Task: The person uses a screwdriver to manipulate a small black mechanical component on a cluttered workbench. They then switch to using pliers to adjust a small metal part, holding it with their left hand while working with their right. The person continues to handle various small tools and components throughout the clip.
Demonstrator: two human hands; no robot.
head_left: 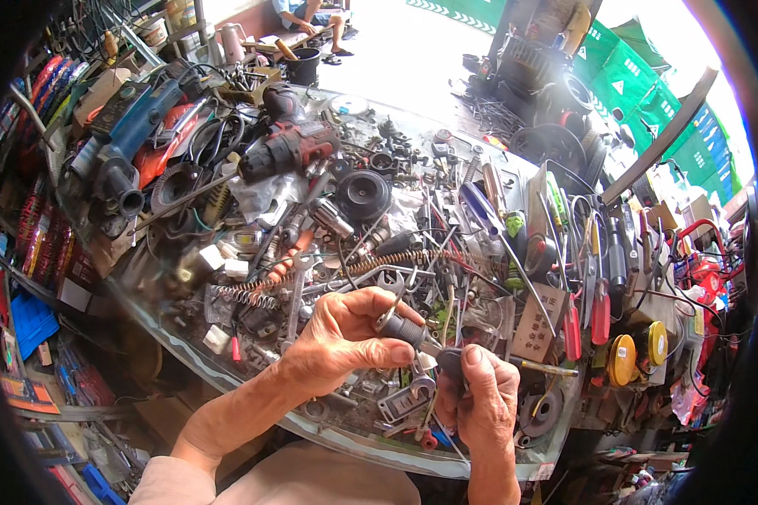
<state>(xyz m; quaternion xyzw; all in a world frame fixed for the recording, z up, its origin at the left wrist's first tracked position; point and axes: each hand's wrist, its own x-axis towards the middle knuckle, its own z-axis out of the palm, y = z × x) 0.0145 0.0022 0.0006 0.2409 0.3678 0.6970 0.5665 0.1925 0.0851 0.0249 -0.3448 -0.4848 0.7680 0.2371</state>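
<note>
My left hand (354,332) is closed, pinching a dark ribbed cylindrical part (403,330) between thumb and fingers. A thin metal piece sticks up beside it, near the index finger. My right hand (484,391) has its thumb pressed over a small black rounded piece (451,363) just right of the cylinder. A short shiny metal bit (430,345) lies between the two parts; whether it joins them I cannot tell. Both hands are above the near part of a glass-topped bench, over an open-end wrench (423,386) and a small grey rectangular device (406,402).
Tools and loose parts crowd the bench: a red-and-black drill (290,151), a blue power tool (135,126), a long coil spring (413,259), a black round disc (364,195). Screwdrivers with red handles (600,316) stand at right. A seated person (312,15) is far back.
</note>
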